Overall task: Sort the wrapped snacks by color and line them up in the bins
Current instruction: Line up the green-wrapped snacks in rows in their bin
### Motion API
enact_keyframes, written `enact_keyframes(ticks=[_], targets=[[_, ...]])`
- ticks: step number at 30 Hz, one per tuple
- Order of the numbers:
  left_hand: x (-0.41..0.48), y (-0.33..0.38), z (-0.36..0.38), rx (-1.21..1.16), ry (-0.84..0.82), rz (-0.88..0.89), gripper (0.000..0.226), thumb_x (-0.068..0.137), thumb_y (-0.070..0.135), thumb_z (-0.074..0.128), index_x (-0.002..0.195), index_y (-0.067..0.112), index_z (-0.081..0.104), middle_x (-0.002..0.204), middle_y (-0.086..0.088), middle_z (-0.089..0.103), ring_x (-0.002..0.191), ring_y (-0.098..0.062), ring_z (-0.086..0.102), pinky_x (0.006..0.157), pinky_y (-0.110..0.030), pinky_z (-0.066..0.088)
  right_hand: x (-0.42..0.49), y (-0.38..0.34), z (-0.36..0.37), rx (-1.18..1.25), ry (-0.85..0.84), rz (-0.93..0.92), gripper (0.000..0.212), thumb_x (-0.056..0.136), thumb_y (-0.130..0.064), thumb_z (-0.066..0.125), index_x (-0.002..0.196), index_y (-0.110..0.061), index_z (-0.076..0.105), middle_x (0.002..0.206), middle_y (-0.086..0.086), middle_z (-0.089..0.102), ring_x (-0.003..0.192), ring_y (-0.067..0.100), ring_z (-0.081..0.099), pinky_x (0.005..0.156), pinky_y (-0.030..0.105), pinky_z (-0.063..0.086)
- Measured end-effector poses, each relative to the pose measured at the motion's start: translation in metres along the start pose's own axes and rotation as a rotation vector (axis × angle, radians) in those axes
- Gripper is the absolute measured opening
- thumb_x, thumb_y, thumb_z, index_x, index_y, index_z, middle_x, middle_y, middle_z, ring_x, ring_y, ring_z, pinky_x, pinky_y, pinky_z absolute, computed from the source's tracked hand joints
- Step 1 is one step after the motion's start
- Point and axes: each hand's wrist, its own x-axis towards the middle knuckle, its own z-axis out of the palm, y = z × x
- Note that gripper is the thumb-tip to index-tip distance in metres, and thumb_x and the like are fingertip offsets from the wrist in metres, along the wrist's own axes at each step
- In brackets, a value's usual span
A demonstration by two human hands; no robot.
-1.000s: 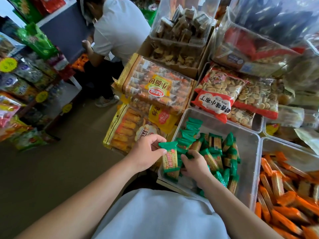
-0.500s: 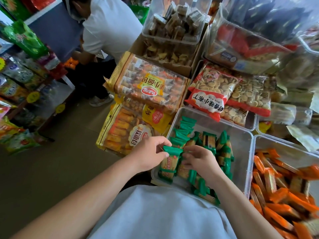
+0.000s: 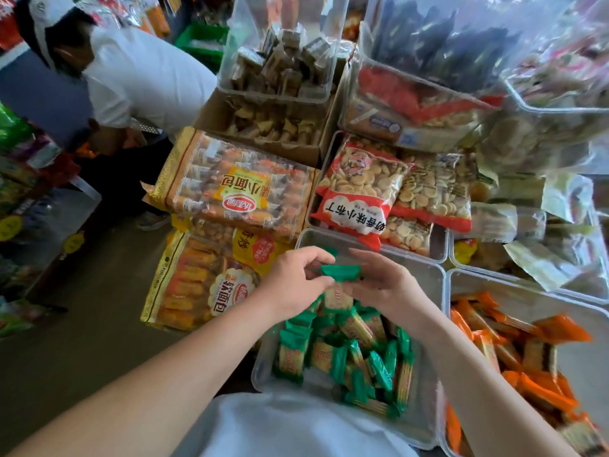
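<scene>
Dozens of loose green snacks [image 3: 356, 356] crowd the clear bin [image 3: 415, 258] nearest. A slip could drop the held green snack [image 3: 338, 275], just above, into that jumble, since the left hand [image 3: 293, 285] pinches only its 9 o'clock crimp. The right hand [image 3: 389, 285] touches at 3 o'clock; pinching or not, I cannot tell.

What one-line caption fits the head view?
Left hand pinches a green snack, right hand touching it, over the bin of green snacks beside a bin of orange snacks.
</scene>
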Motion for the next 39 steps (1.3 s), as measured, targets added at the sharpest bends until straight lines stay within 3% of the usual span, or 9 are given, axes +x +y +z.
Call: enact_keyframes(ticks=[4, 7, 11, 15, 20, 24, 31, 36, 39], targets=[[0.022, 0.007, 0.026, -0.032, -0.004, -0.067, 0.042, 0.097, 0.023, 0.072, 0.138, 0.026, 0.06, 0.128, 0.009, 0.065, 0.113, -0.009, 0.066, 0.102, -0.038, 0.057, 0.004, 0.008, -0.011, -0.213, 0.301, -0.022, 0.028, 0.092, -0.017, 0.077, 0.109, -0.037, 0.067, 0.087, -0.01, 0.073, 0.075, 0.003, 0.064, 0.067, 0.02, 0.052], [0.023, 0.003, 0.061, 0.115, -0.199, -0.129, 0.053, 0.101, 0.039, 0.065, 0.149, 0.022, 0.05, 0.15, 0.001, 0.051, 0.139, -0.021, 0.049, 0.116, -0.041, 0.043, -0.006, 0.022, -0.022, -0.165, 0.531, 0.009, 0.028, 0.09, -0.017, 0.079, 0.111, -0.03, 0.067, 0.092, -0.014, 0.069, 0.083, 0.003, 0.065, 0.074, 0.027, 0.056], [0.036, -0.004, 0.108, 0.251, -0.353, -0.176, 0.074, 0.102, 0.052, 0.056, 0.164, 0.025, 0.026, 0.175, -0.002, 0.005, 0.161, -0.028, 0.002, 0.13, -0.047, 0.014, -0.017, 0.037, -0.03, -0.11, 0.559, 0.079, 0.031, 0.087, -0.017, 0.083, 0.113, -0.027, 0.069, 0.095, -0.011, 0.073, 0.086, 0.007, 0.069, 0.075, 0.029, 0.057], [0.063, -0.014, 0.125, 0.273, -0.39, -0.254, 0.087, 0.097, 0.07, 0.049, 0.166, 0.042, 0.003, 0.173, 0.004, -0.02, 0.16, -0.03, -0.016, 0.13, -0.053, 0.006, -0.032, 0.041, -0.038, -0.022, 0.613, 0.128, 0.037, 0.088, -0.01, 0.081, 0.102, -0.04, 0.063, 0.096, -0.015, 0.072, 0.085, -0.003, 0.066, 0.073, 0.021, 0.053], [0.076, -0.024, 0.137, 0.319, -0.422, -0.359, 0.101, 0.081, 0.086, 0.05, 0.162, 0.05, 0.004, 0.173, 0.009, -0.012, 0.16, -0.035, 0.0, 0.126, -0.059, 0.021, -0.036, 0.042, -0.049, -0.024, 0.702, 0.14, 0.035, 0.088, -0.007, 0.079, 0.104, -0.034, 0.063, 0.095, -0.015, 0.07, 0.082, -0.01, 0.065, 0.067, 0.006, 0.05], [0.075, -0.022, 0.142, 0.312, -0.42, -0.334, 0.097, 0.077, 0.076, 0.062, 0.157, 0.05, 0.013, 0.169, 0.01, 0.013, 0.155, -0.031, 0.02, 0.123, -0.053, 0.029, -0.036, 0.039, -0.05, 0.026, 0.686, 0.11, 0.031, 0.088, -0.006, 0.08, 0.106, -0.026, 0.066, 0.093, -0.009, 0.073, 0.079, -0.004, 0.066, 0.064, 0.007, 0.049], [0.04, -0.031, 0.135, 0.258, -0.568, -0.328, 0.094, 0.087, 0.077, 0.051, 0.163, 0.048, 0.004, 0.175, 0.002, -0.007, 0.162, -0.021, -0.002, 0.13, -0.042, 0.014, -0.021, 0.017, -0.042, 0.038, 0.543, 0.032, 0.029, 0.087, -0.007, 0.08, 0.101, -0.029, 0.067, 0.092, -0.012, 0.075, 0.083, 0.005, 0.072, 0.071, 0.018, 0.058], [0.022, -0.032, 0.133, 0.253, -0.575, -0.296, 0.093, 0.087, 0.083, 0.039, 0.162, 0.049, -0.003, 0.175, -0.005, -0.008, 0.161, -0.023, -0.008, 0.128, -0.043, 0.011, 0.015, 0.019, -0.012, -0.213, 0.373, 0.066, 0.027, 0.087, -0.018, 0.081, 0.11, -0.029, 0.074, 0.1, -0.015, 0.067, 0.088, -0.003, 0.064, 0.072, 0.011, 0.049], [0.016, -0.036, 0.131, 0.268, -0.561, -0.293, 0.093, 0.092, 0.08, 0.033, 0.166, 0.036, -0.004, 0.176, -0.001, -0.002, 0.162, -0.021, -0.002, 0.13, -0.043, 0.014, 0.036, 0.037, 0.0, -0.35, 0.33, 0.121, 0.036, 0.089, -0.016, 0.077, 0.123, -0.027, 0.075, 0.112, -0.005, 0.072, 0.093, 0.009, 0.067, 0.084, 0.026, 0.055]])
